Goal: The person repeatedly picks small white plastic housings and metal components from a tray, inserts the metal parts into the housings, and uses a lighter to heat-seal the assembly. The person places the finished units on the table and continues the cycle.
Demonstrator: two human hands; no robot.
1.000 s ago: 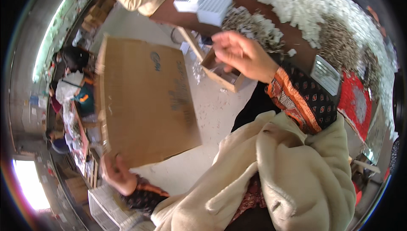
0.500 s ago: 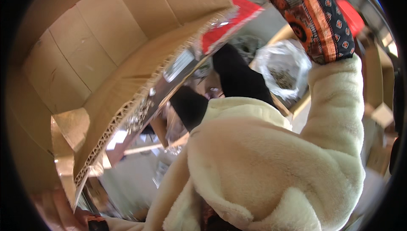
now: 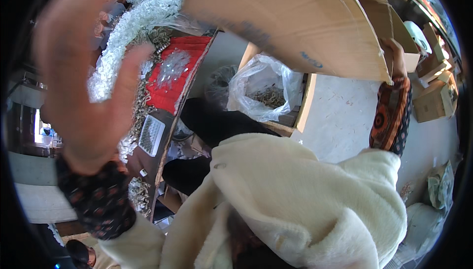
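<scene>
My left hand is raised close to the camera at the left, blurred, palm spread and holding nothing. At the upper right, my right hand grips the corner of a large flat cardboard sheet that spans the top of the view above my head. Below the sheet a clear plastic bag of small dark pieces sits in a cardboard box. My cream fleece vest fills the lower middle.
A dark table edge carries a red tray, a heap of small white pieces and a grey gridded block. Several cardboard boxes stand on the pale floor at right. Another person's head shows at the bottom left.
The view has swung round. The cardboard sheet, held at its lower edge by my left hand before, is now overhead in my right hand. My left hand has come free and up.
</scene>
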